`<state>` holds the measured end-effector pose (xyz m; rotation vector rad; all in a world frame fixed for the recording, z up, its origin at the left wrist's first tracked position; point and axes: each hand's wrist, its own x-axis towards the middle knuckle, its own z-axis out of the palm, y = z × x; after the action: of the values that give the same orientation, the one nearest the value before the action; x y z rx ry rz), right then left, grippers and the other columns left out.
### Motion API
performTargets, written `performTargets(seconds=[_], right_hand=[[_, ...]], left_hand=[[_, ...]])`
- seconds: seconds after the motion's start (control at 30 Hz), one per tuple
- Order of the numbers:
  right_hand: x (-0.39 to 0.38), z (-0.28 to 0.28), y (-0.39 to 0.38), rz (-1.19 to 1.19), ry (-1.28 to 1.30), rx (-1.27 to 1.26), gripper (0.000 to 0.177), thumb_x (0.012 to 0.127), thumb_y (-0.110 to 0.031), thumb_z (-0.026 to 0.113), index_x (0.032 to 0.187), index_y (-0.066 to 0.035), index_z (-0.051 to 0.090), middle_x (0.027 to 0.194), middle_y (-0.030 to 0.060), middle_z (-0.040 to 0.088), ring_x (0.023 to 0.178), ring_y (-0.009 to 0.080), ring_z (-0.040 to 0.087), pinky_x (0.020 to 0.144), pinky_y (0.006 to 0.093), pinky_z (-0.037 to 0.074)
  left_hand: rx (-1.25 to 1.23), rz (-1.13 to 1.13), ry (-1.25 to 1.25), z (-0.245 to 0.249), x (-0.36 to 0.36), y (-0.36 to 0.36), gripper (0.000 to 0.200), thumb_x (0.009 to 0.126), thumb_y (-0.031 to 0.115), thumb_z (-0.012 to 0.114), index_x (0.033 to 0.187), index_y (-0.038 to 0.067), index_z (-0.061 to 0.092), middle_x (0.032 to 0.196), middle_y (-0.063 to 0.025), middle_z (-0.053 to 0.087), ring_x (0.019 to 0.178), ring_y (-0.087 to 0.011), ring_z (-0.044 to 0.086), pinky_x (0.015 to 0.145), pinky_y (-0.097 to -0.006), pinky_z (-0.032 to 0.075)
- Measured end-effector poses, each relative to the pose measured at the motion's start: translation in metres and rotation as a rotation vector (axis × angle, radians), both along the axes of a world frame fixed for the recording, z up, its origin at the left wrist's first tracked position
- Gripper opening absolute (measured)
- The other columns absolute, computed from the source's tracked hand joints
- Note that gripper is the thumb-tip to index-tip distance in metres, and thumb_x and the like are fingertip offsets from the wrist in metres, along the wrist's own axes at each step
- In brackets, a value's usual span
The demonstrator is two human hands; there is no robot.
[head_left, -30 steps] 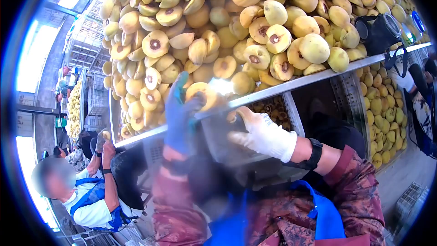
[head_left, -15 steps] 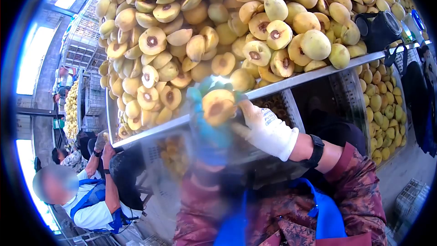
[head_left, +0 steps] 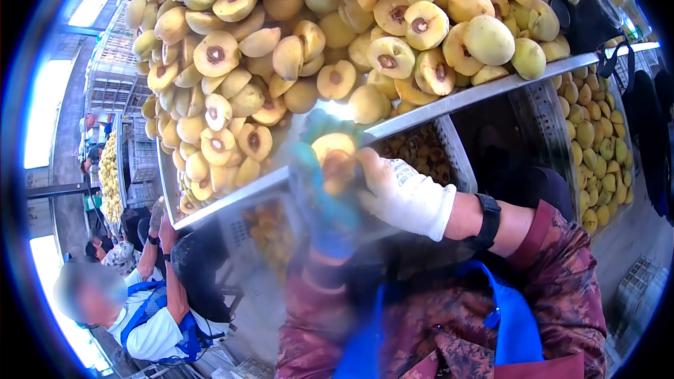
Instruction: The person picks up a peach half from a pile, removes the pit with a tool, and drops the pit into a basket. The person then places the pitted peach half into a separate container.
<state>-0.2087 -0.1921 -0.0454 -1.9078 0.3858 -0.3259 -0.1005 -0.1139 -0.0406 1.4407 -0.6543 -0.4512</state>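
Two gloved hands meet on one peach half [head_left: 335, 158], held just above the middle of your view with its cut face turned up toward you. Your left hand [head_left: 319, 193], in the blue glove, is wrapped around the fruit from its 7 o'clock side and cups it. Your right hand [head_left: 401, 193], in the white glove, has its fingers curled against the fruit's 3 o'clock edge. Blur hides whether they pinch the flesh or a small tool, so I cannot tell how that hand is closed.

Judging from this grip, you would do well to keep the cup snug but not crushing, since the flesh looks soft. Brace your right wrist, the one with the black wristband [head_left: 488, 221], so the work at the stone hollow stays controlled. Hold the fruit over the slotted crate [head_left: 449, 147] at 2 o'clock, just below the metal table edge [head_left: 463, 95].

At 12 o'clock the heap of halved peaches [head_left: 316, 49] sits close to that edge, so keep your elbows off it. A co-worker [head_left: 151, 309] sits at 8 o'clock.

The only writing is a faint print on the back of the white glove, too small to read.
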Motion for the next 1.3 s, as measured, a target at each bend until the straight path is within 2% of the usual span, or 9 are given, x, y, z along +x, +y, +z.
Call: performTargets(seconds=[0.13, 0.47, 0.57, 0.67, 0.77, 0.97, 1.0, 1.1, 1.3], right_hand=[[0.003, -0.008, 0.003, 0.053, 0.01, 0.078, 0.029, 0.086, -0.015, 0.058, 0.105, 0.004, 0.045, 0.078, 0.0262, 0.06, 0.077, 0.0435, 0.062, 0.066, 0.049, 0.048], [-0.001, 0.003, 0.003, 0.166, 0.101, 0.308, 0.053, 0.085, -0.023, 0.058, 0.125, 0.008, 0.041, 0.083, 0.0302, 0.063, 0.076, 0.0418, 0.066, 0.069, 0.0458, 0.052], [-0.001, 0.004, 0.004, 0.185, 0.153, 0.4, 0.051, 0.086, -0.021, 0.06, 0.126, 0.005, 0.04, 0.077, 0.023, 0.064, 0.065, 0.0343, 0.066, 0.061, 0.0425, 0.053], [-0.006, 0.021, -0.002, 0.28, 0.294, 0.796, 0.049, 0.087, -0.026, 0.066, 0.122, 0.0, 0.045, 0.072, 0.0111, 0.06, 0.054, 0.0182, 0.062, 0.049, 0.0322, 0.049], [-0.01, 0.022, -0.002, 0.289, 0.302, 0.839, 0.046, 0.09, -0.025, 0.063, 0.124, 0.0, 0.043, 0.069, 0.0058, 0.056, 0.048, 0.0117, 0.057, 0.045, 0.0269, 0.046], [-0.024, 0.028, -0.017, 0.477, 0.209, 1.183, 0.013, 0.089, -0.016, 0.061, 0.09, -0.006, 0.052, 0.062, -0.0015, 0.05, 0.048, 0.0074, 0.047, 0.043, 0.023, 0.04], [-0.026, 0.024, -0.016, 0.509, 0.186, 1.281, 0.021, 0.089, -0.015, 0.062, 0.073, -0.01, 0.05, 0.061, -0.0033, 0.048, 0.047, 0.0062, 0.045, 0.042, 0.0217, 0.037], [-0.033, 0.023, -0.011, 0.609, 0.134, 1.662, 0.025, 0.091, -0.015, 0.06, 0.069, -0.011, 0.048, 0.06, -0.0043, 0.045, 0.047, 0.0053, 0.044, 0.043, 0.0209, 0.036], [-0.037, 0.024, -0.006, 0.683, 0.063, 1.979, 0.019, 0.092, -0.016, 0.059, 0.077, -0.011, 0.049, 0.059, -0.0049, 0.041, 0.047, 0.005, 0.039, 0.042, 0.0194, 0.032]], left_hand=[[0.113, 0.003, -0.124, 0.004, 0.001, 0.006, 0.061, 0.101, 0.05, 0.036, 0.126, -0.003, 0.052, 0.12, -0.0154, 0.059, 0.11, -0.0283, 0.058, 0.1, -0.0456, 0.046], [0.027, -0.024, 0.058, -0.005, 0.009, 0.012, 0.058, 0.101, 0.049, 0.04, 0.124, -0.002, 0.054, 0.111, -0.0147, 0.063, 0.099, -0.027, 0.063, 0.09, -0.0411, 0.052], [0.036, -0.079, 0.03, -0.005, 0.015, 0.013, 0.058, 0.099, 0.049, 0.045, 0.122, -0.003, 0.055, 0.107, -0.0156, 0.064, 0.092, -0.0275, 0.065, 0.085, -0.0405, 0.054], [0.014, -0.236, 0.078, 0.005, 0.012, 0.007, 0.059, 0.096, 0.049, 0.051, 0.12, -0.004, 0.056, 0.103, -0.017, 0.065, 0.087, -0.0278, 0.066, 0.08, -0.0406, 0.056], [0.032, -0.261, 0.138, 0.005, 0.012, 0.005, 0.059, 0.091, 0.049, 0.06, 0.115, -0.005, 0.058, 0.096, -0.0182, 0.067, 0.086, -0.0272, 0.067, 0.076, -0.0398, 0.057], [0.046, -0.387, 0.215, 0.016, 0.01, 0.005, 0.068, 0.083, 0.057, 0.066, 0.11, -0.006, 0.061, 0.095, -0.0186, 0.067, 0.08, -0.0265, 0.068, 0.072, -0.0382, 0.059], [0.047, -0.382, 0.24, 0.021, 0.005, 0.004, 0.069, 0.082, 0.058, 0.066, 0.109, -0.005, 0.062, 0.095, -0.0186, 0.067, 0.08, -0.0266, 0.068, 0.071, -0.0381, 0.059], [0.045, -0.347, 0.299, 0.025, -0.007, 0.005, 0.074, 0.08, 0.066, 0.062, 0.106, -0.004, 0.064, 0.093, -0.0189, 0.067, 0.078, -0.0273, 0.068, 0.067, -0.0381, 0.059], [-0.031, -0.272, 0.418, 0.034, -0.021, 0.0, 0.082, 0.082, 0.074, 0.052, 0.109, -0.003, 0.063, 0.096, -0.0185, 0.067, 0.08, -0.0289, 0.068, 0.067, -0.0397, 0.059]])
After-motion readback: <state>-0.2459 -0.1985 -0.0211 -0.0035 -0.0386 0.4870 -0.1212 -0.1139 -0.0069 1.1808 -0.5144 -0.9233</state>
